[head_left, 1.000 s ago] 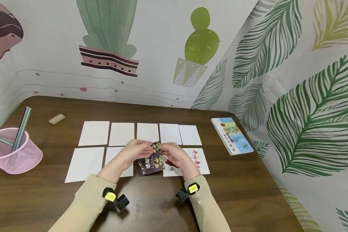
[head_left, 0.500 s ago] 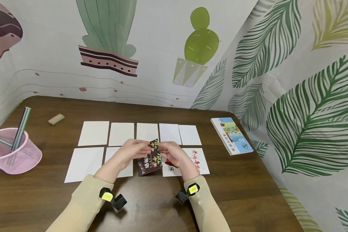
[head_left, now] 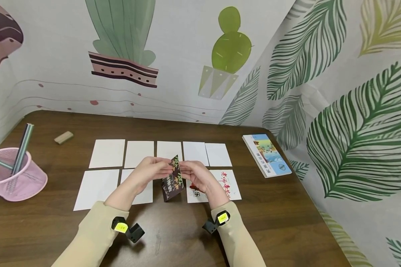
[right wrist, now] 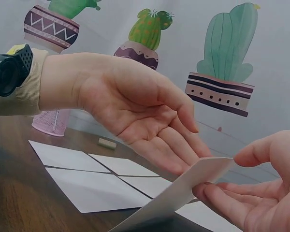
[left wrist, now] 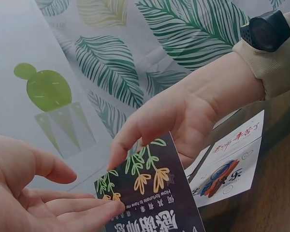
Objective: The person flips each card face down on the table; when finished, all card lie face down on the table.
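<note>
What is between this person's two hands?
A dark flower-printed card, tilted up between the left hand and the right hand; the head view shows this, and the left wrist view does too.

Rods [head_left: 22, 148] lean in a basket [head_left: 31, 184] near the surface's [head_left: 287, 222] left edge; a block [head_left: 64, 137] lies near the back-left corner, a booklet [head_left: 266, 155] near the back-right, rows of cards [head_left: 139, 154] between.
</note>
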Motion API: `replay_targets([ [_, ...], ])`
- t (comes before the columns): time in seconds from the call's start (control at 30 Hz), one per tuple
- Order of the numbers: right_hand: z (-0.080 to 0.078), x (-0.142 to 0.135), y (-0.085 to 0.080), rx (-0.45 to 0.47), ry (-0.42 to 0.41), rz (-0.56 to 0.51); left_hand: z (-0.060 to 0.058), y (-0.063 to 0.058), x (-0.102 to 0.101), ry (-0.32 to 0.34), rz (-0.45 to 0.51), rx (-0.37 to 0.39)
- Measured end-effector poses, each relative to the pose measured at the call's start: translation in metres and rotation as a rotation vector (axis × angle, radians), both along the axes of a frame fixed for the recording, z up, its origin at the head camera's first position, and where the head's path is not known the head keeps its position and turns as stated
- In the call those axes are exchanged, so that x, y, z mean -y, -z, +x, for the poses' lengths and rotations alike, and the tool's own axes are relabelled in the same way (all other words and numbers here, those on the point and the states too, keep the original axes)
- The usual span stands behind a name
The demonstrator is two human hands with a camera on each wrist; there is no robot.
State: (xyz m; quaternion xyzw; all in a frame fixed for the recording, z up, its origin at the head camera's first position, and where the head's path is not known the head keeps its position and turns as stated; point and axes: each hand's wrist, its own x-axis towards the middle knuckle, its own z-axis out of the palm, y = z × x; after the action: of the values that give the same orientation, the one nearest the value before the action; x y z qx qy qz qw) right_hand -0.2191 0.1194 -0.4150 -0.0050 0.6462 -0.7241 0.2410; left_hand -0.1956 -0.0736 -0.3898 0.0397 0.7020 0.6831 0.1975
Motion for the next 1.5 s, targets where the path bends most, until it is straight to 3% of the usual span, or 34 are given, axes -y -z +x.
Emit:
replay_targets([
  [0.17, 0.003, 0.001, -0.007, 0.007, 0.019, -0.034, 0.0, -0.001, 0.0, -0.067, 0.011, -0.012],
  [0.37, 0.005, 0.004, -0.013, 0.025, 0.041, -0.066, 0.003, -0.001, -0.007, -0.258, 0.0, -0.013],
  [0.5, 0.006, 0.005, -0.014, 0.027, 0.05, -0.074, 0.005, 0.001, -0.012, -0.349, -0.067, -0.035],
  [0.6, 0.006, 0.006, -0.014, 0.024, 0.05, -0.074, 0.004, 0.003, -0.013, -0.376, -0.141, -0.047],
  [0.77, 0.007, 0.006, -0.014, 0.013, 0.038, -0.082, 0.004, 0.003, -0.013, -0.367, -0.172, -0.041],
  [1.0, 0.007, 0.005, -0.017, -0.012, 0.022, -0.111, 0.003, 0.0, -0.01, -0.335, -0.016, -0.01],
  [1.17, 0.007, 0.005, -0.019, -0.039, 0.001, -0.105, 0.002, -0.002, -0.007, -0.323, 0.035, 0.005],
  [1.5, 0.004, 0.004, -0.01, -0.024, 0.001, -0.084, 0.001, -0.004, 0.005, -0.218, -0.027, 0.014],
])
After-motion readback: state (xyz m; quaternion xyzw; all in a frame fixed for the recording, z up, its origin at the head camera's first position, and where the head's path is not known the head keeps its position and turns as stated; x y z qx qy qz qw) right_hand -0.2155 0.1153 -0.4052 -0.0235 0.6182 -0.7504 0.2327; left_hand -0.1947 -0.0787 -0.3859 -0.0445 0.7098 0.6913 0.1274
